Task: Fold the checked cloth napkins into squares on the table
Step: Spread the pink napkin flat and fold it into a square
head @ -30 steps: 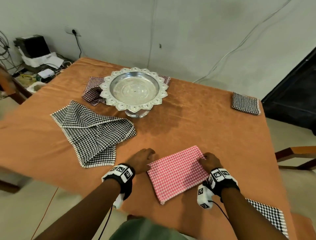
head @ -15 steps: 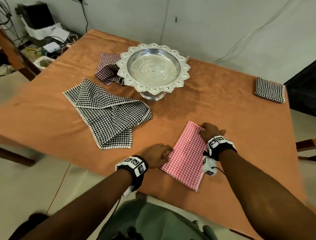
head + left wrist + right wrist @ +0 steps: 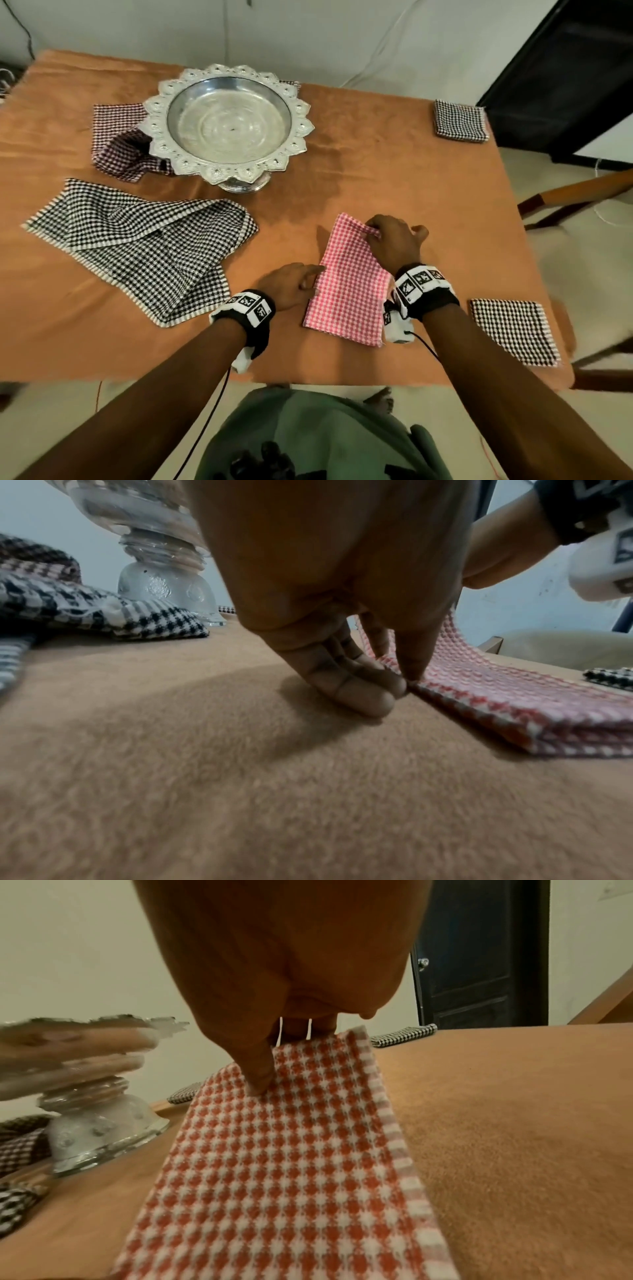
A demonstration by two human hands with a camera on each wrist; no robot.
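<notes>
A red checked napkin (image 3: 349,284), folded into a long rectangle, lies on the orange table cloth (image 3: 394,164) near the front edge. My right hand (image 3: 371,231) pinches its far end, thumb (image 3: 257,1080) on top, and that end is raised off the table. My left hand (image 3: 317,274) pinches the napkin's left edge, fingers (image 3: 359,696) curled low on the cloth. A loose black checked napkin (image 3: 144,246) lies to the left. A maroon checked napkin (image 3: 120,144) is partly hidden under the silver tray (image 3: 178,161).
The silver tray stands on a pedestal at the back left. Folded black checked squares lie at the far right corner (image 3: 460,120) and the near right corner (image 3: 513,330). A wooden chair (image 3: 575,198) is beyond the table's right edge.
The red napkin has turned from lying crosswise to lengthwise. My right hand has moved to its far end and raised it. My left hand has stayed at the left edge.
</notes>
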